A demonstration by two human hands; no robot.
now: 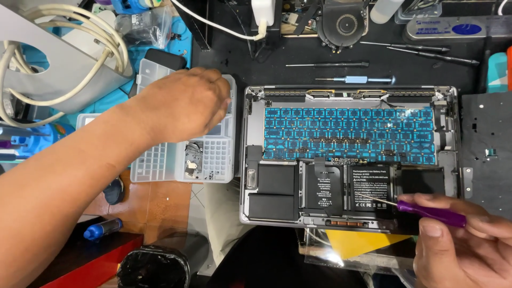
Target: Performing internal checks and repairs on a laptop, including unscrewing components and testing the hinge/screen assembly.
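The left hand (184, 104) reaches with bent fingers into the little parts box (213, 154) on the left, holding nothing I can see, while the right hand (464, 245) grips a purple screwdriver (426, 212) over the open laptop (349, 154), ready for tiny screws.

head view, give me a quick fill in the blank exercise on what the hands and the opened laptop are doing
1. The right hand holds a screwdriver with a ______ handle.
2. The left hand reaches into a clear compartment ______ beside the opened laptop.
3. The underside of the laptop's keyboard is coloured ______.
4. The screwdriver's tip lies over the laptop's black ______ cells.

Missing words: purple; tray; blue; battery
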